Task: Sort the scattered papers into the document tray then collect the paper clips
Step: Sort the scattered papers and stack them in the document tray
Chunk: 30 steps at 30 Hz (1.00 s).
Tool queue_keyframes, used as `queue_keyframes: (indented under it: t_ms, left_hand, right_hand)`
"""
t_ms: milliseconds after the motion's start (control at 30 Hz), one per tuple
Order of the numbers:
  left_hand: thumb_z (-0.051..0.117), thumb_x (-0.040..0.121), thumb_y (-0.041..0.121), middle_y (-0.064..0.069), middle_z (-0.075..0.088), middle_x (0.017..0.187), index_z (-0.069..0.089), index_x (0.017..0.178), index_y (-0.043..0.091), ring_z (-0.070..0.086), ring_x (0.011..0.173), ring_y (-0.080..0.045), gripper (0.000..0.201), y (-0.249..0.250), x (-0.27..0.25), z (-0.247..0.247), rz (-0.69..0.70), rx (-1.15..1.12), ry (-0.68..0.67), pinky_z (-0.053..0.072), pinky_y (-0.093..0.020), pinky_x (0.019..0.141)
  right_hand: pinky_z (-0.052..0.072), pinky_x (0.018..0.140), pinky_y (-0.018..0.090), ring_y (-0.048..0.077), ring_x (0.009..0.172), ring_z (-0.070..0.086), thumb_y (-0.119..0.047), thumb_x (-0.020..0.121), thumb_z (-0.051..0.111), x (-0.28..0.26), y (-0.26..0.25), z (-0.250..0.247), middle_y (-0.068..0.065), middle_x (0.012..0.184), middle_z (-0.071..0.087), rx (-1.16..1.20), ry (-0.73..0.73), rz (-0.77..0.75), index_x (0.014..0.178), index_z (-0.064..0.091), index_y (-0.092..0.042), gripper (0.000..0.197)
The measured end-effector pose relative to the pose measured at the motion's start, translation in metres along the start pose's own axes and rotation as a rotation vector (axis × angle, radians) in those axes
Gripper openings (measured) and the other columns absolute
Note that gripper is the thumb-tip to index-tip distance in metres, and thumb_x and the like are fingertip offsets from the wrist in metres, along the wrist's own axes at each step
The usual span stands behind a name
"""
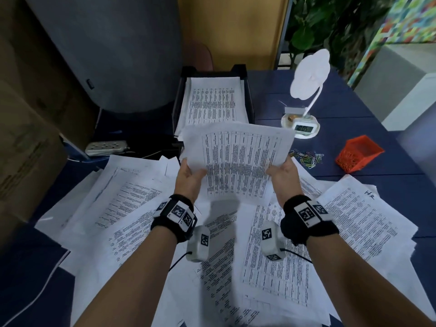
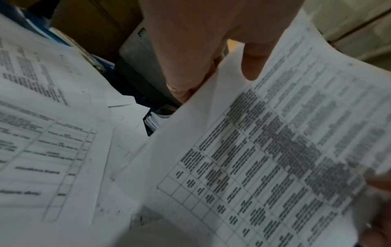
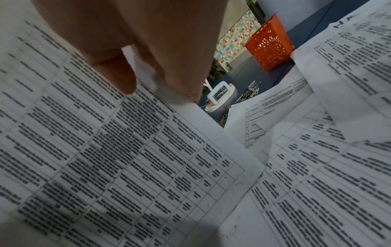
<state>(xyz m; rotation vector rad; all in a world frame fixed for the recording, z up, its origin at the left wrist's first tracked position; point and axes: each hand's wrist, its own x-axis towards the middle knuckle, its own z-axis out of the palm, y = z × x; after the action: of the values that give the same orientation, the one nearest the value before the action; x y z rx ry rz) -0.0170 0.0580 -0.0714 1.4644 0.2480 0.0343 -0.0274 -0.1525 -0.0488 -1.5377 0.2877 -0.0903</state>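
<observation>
You hold one printed sheet point(image 1: 238, 166) by its side edges, left hand point(image 1: 190, 179) and right hand point(image 1: 284, 177) each pinching it, lifted clear of the scattered papers point(image 1: 132, 208) (presumably to keep it flat) just short of the document tray point(image 1: 177, 100); paper clips point(image 1: 306, 158) lie on the counter point(image 1: 354, 166).

Probably office: document tray point(image 1: 177, 100), papers point(image 1: 132, 208).
</observation>
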Motion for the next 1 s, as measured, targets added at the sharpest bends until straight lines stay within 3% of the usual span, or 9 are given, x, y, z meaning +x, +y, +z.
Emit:
queue_keyframes:
  t_ms: [200,300,400,500,633,767,867,933,1000]
  left_hand:
    - [0.056,0.088,-0.004,0.006,0.062,0.096,0.049,0.100,0.025,0.060,0.090,-0.009,0.033,0.000,0.000,0.001,0.016,0.075,-0.012,0.048,-0.021,0.077]
    - [0.057,0.091,0.006,-0.001,0.064,0.105,0.052,0.104,0.023,0.061,0.103,-0.021,0.022,-0.008,0.002,-0.004,-0.060,0.153,-0.023,0.049,-0.038,0.092]
    - [0.053,0.095,0.019,0.003,0.063,0.114,0.053,0.121,0.022,0.058,0.109,-0.018,0.026,-0.012,-0.002,-0.009,-0.069,0.225,-0.057,0.045,-0.038,0.095]
    - [0.050,0.097,0.016,0.004,0.061,0.112,0.051,0.120,0.023,0.057,0.105,-0.016,0.024,-0.008,-0.006,-0.014,-0.074,0.192,0.007,0.045,-0.034,0.091]
    - [0.056,0.092,0.029,0.000,0.059,0.114,0.049,0.112,0.031,0.057,0.109,-0.021,0.021,-0.021,-0.007,-0.030,-0.168,0.318,-0.033,0.046,-0.040,0.097]
    - [0.050,0.096,0.031,0.002,0.053,0.092,0.047,0.107,0.012,0.051,0.080,-0.010,0.023,-0.048,-0.021,-0.045,-0.322,0.572,-0.045,0.046,-0.029,0.075]
    - [0.047,0.098,0.028,-0.013,0.050,0.126,0.038,0.132,0.007,0.051,0.104,-0.022,0.041,-0.055,-0.032,-0.046,-0.420,0.667,-0.065,0.043,-0.032,0.084]
    - [0.047,0.098,0.026,-0.014,0.037,0.144,0.028,0.143,0.005,0.043,0.125,-0.029,0.052,-0.055,-0.032,-0.045,-0.464,0.622,-0.042,0.041,-0.034,0.093]
    - [0.051,0.095,0.031,-0.016,0.040,0.142,0.029,0.142,0.010,0.047,0.123,-0.033,0.056,-0.055,-0.029,-0.048,-0.473,0.549,-0.033,0.045,-0.038,0.096]
  right_hand:
    - [0.048,0.090,0.035,0.015,0.097,0.060,0.011,0.086,0.046,0.004,0.017,-0.005,-0.004,0.105,0.064,-0.138,-0.056,0.094,0.130,0.047,-0.010,0.048]
    - [0.046,0.096,0.045,0.028,0.107,0.058,0.004,0.089,0.044,0.005,0.032,-0.007,0.003,0.112,0.062,-0.250,-0.065,0.175,0.125,0.049,-0.016,0.041]
    - [0.050,0.086,0.039,0.027,0.097,0.059,-0.004,0.094,0.044,0.000,0.033,-0.005,0.005,0.103,0.062,-0.323,-0.038,0.135,0.114,0.054,-0.016,0.025]
    - [0.050,0.070,0.029,0.021,0.087,0.057,-0.005,0.096,0.046,-0.003,0.026,-0.001,0.003,0.096,0.063,-0.282,-0.022,0.046,0.113,0.055,-0.012,0.021]
    - [0.052,0.090,0.047,0.031,0.098,0.064,-0.004,0.094,0.046,0.001,0.040,0.002,0.006,0.108,0.067,-0.291,-0.096,0.146,0.112,0.058,-0.018,0.025]
    - [0.049,0.092,0.040,0.030,0.109,0.059,-0.004,0.090,0.045,0.002,0.082,0.000,0.012,0.124,0.059,-0.519,-0.265,0.358,0.127,0.050,-0.009,0.038]
    - [0.047,0.095,0.037,0.026,0.119,0.051,-0.006,0.083,0.041,0.009,0.119,0.001,0.007,0.145,0.043,-0.622,-0.320,0.485,0.143,0.037,-0.012,0.060]
    - [0.048,0.093,0.038,0.027,0.115,0.054,-0.003,0.082,0.038,0.014,0.126,0.003,0.007,0.140,0.048,-0.608,-0.299,0.496,0.140,0.041,-0.011,0.059]
    - [0.049,0.094,0.042,0.030,0.107,0.057,0.002,0.082,0.038,0.016,0.116,0.008,0.011,0.126,0.058,-0.564,-0.256,0.469,0.126,0.052,-0.006,0.046]
